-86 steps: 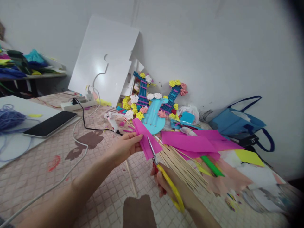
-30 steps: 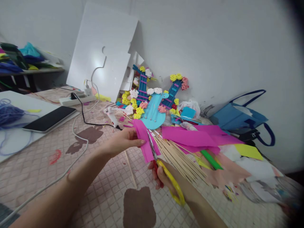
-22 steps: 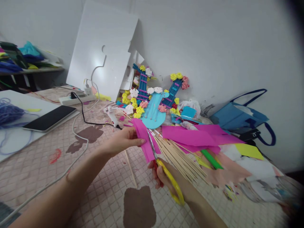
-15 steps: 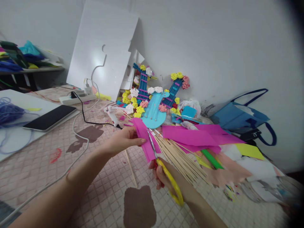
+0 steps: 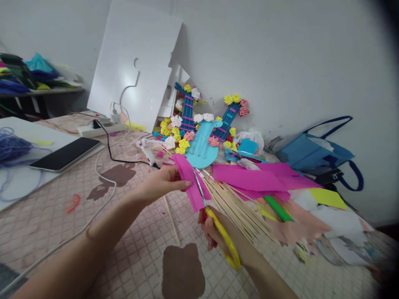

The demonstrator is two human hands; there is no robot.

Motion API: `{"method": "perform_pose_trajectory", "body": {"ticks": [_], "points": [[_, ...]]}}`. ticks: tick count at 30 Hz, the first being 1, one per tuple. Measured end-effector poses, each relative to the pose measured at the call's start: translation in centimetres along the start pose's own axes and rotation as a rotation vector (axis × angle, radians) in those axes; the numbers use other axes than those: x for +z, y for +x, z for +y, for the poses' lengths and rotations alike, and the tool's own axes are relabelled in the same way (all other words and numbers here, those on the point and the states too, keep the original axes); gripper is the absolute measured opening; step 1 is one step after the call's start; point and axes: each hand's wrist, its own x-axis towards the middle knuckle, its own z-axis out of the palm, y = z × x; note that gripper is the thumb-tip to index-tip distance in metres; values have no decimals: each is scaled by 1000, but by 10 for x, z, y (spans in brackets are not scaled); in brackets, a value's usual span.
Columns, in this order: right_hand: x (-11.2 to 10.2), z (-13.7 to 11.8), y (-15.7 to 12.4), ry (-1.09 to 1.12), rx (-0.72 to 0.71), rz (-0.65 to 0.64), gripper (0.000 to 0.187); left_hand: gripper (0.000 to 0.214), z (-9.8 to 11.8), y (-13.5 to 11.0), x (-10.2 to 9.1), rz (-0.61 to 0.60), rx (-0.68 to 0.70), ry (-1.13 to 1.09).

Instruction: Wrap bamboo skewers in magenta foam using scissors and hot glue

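My left hand (image 5: 170, 180) pinches a folded strip of magenta crepe paper (image 5: 193, 194) between thumb and fingers, holding it above the table. In my right hand (image 5: 215, 228) is a pair of scissors (image 5: 230, 245) with yellow and red handles. Its metal blades lie along the strip, pointing away from me; whether they are parted is hard to make out. Just right of the strip, thin wooden sticks (image 5: 240, 205) lie in a loose bundle. More magenta paper (image 5: 252, 177) rests over their far end.
Behind my hands stand craft pieces with paper flowers, among them a light-blue one (image 5: 202, 145). A glue gun (image 5: 146, 151) lies left of them. Further left are a phone (image 5: 67, 154), a power strip (image 5: 96, 129) and a white cable (image 5: 102, 178). A blue bag (image 5: 321, 151) sits at right.
Almost nothing differs. My right hand and the scissors have shifted very slightly, while my left hand keeps the strip in the same place.
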Motion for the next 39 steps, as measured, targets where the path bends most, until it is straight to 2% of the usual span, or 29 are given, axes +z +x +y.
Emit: {"method": "perform_pose_trajectory", "body": {"ticks": [6, 9, 14, 17, 24, 34, 39], "points": [[-1, -3, 1, -5, -9, -19, 53, 10, 0, 0, 0, 4, 6, 19], [-1, -7, 2, -27, 12, -17, 57, 14, -1, 0, 0, 42, 10, 60], [-1, -5, 2, -18, -1, -18, 56, 32, -6, 4, -1, 230, 32, -99], [-2, -1, 2, -46, -2, -23, 52, 33, -9, 6, -3, 322, 26, -234], [0, -8, 0, -125, 40, -44, 47, 22, -6, 6, -5, 270, -25, -399], [3, -16, -1, -165, 83, -22, 47, 21, -2, 5, -6, 299, -87, -407], [4, -23, 0, -191, 72, 14, 42, 22, -1, 4, -5, 311, -99, -388]]}}
